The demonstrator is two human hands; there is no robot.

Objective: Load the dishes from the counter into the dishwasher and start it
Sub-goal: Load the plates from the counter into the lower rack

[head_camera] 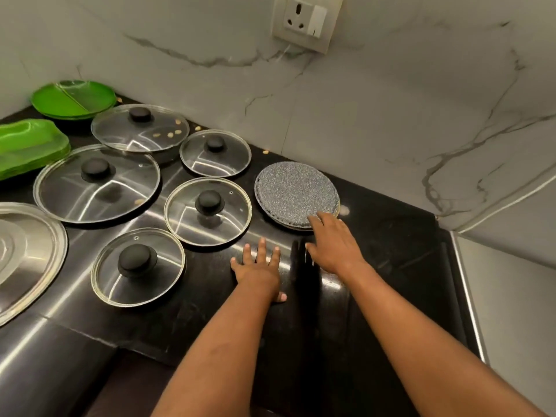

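Observation:
A speckled grey plate lies upside down on a small stack at the back of the black counter. My right hand rests its fingertips on the stack's near edge, fingers spread, gripping nothing. My left hand lies flat on the counter just left of it, fingers apart. Several glass lids with black knobs lie to the left, the nearest ones a lid beside the plates and a lid in front. The dishwasher is out of sight.
Green plates and green trays sit at the far left by the marble wall. A steel lid lies at the left edge. A wall socket is above. Crumbs dot the counter's back edge. A steel strip edges the counter's right.

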